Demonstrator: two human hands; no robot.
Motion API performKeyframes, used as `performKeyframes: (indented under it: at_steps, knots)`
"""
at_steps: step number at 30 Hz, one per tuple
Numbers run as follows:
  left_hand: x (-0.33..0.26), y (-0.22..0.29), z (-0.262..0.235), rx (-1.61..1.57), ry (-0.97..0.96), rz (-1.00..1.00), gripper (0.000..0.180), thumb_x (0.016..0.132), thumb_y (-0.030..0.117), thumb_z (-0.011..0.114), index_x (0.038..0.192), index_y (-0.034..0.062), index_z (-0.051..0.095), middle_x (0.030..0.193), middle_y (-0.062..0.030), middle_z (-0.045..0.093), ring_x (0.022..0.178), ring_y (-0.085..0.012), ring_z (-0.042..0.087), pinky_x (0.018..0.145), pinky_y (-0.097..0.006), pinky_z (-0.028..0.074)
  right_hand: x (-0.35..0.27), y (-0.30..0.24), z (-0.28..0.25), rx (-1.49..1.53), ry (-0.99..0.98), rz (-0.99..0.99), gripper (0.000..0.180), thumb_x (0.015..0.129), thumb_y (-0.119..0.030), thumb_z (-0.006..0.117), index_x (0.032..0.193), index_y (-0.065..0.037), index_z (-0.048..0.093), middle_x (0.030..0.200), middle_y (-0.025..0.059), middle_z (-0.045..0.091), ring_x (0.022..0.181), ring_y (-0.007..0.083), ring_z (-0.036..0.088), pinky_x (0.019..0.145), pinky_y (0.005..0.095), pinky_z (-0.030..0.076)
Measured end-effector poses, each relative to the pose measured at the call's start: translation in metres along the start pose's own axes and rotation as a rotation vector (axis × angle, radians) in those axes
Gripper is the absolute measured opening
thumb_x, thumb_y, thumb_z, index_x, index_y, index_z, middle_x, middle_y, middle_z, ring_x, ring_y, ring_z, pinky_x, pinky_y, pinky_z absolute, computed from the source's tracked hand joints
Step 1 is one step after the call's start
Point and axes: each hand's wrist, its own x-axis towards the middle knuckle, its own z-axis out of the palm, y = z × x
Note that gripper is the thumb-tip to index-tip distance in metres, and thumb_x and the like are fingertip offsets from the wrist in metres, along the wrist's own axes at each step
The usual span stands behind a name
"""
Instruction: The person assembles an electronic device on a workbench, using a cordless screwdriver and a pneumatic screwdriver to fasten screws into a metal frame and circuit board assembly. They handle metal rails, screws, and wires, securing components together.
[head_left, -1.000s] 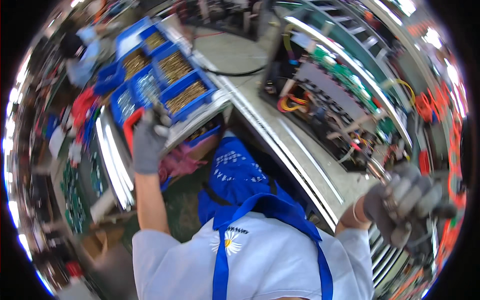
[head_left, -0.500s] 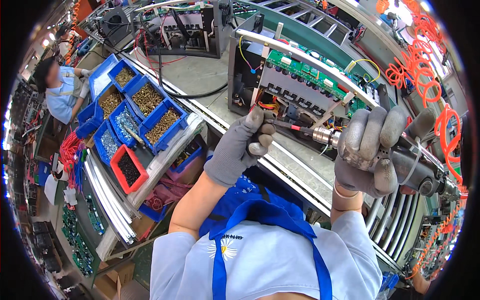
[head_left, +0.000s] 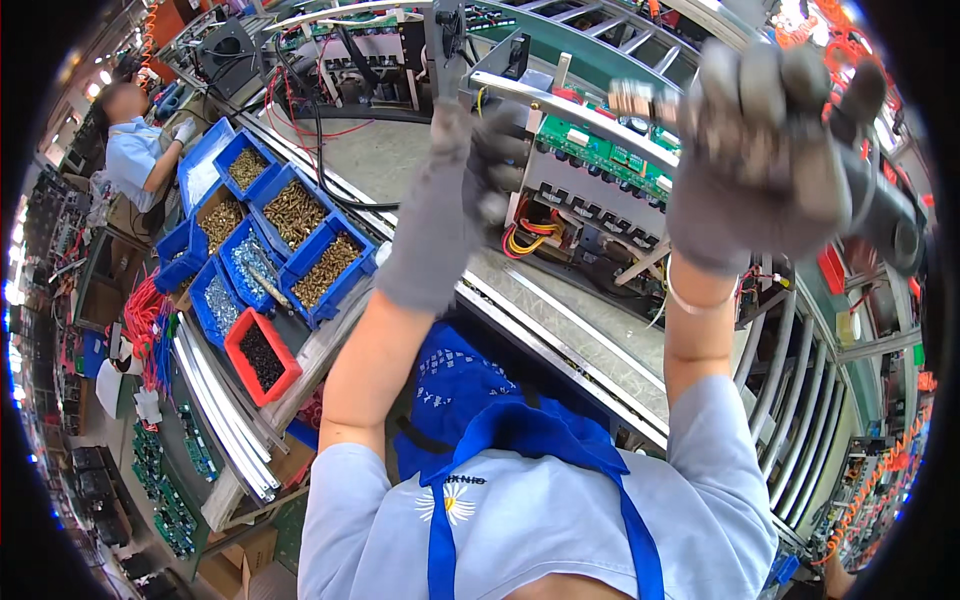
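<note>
My right hand (head_left: 755,175), in a grey glove, is closed around a black power screwdriver (head_left: 888,215). The tool's metal chuck (head_left: 640,103) points left, smeared by motion, above the open metal chassis (head_left: 590,175). Inside that chassis are green circuit boards (head_left: 610,150), a row of black parts and a bundle of red and yellow wires (head_left: 530,232). By the chassis's left side is my left hand (head_left: 460,190), also gloved and raised. Its fingers are blurred, and whatever they may hold cannot be made out.
Blue bins (head_left: 327,268) of brass-coloured and silvery fasteners stand at left, with a red bin (head_left: 262,355) of black screws. Metal strips (head_left: 225,410) lie beside them. A second chassis (head_left: 370,65) stands behind. Metal rollers (head_left: 790,420) are at right. A co-worker (head_left: 138,160) sits far left.
Both hands have risen and moved apart from the screwdriver's tip. My left hand went up and left to the chassis's side; my right lifted the screwdriver above the chassis.
</note>
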Motion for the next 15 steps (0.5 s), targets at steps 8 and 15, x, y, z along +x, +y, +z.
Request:
performKeyframes:
  at_steps: [8, 15]
  knots:
    - [0.077, 0.001, -0.039, 1.64, 0.347, 0.968, 0.017, 0.082, 0.013, 0.072, 0.099, 0.009, 0.075, 0.076, -0.0072, 0.059, 0.067, -0.019, 0.061, 0.06, -0.03, 0.046, 0.075, 0.082, -0.027, 0.065, -0.048, -0.213, 0.028, 0.095, -0.021, 0.049, 0.109, 0.003, 0.056, 0.094, 0.0091, 0.058, 0.075, 0.0146, 0.055, 0.068, 0.0292, 0.049]
    - [0.064, 0.005, -0.038, 0.962, 0.385, 0.325, 0.021, 0.083, 0.02, 0.077, 0.091, 0.0004, 0.074, 0.075, -0.0013, 0.067, 0.065, -0.0051, 0.057, 0.059, -0.023, 0.046, 0.059, 0.086, -0.014, -0.038, 0.187, -0.218, 0.029, 0.098, -0.018, 0.047, 0.115, 0.004, 0.054, 0.105, 0.0113, 0.057, 0.077, 0.0184, 0.058, 0.074, 0.0377, 0.053]
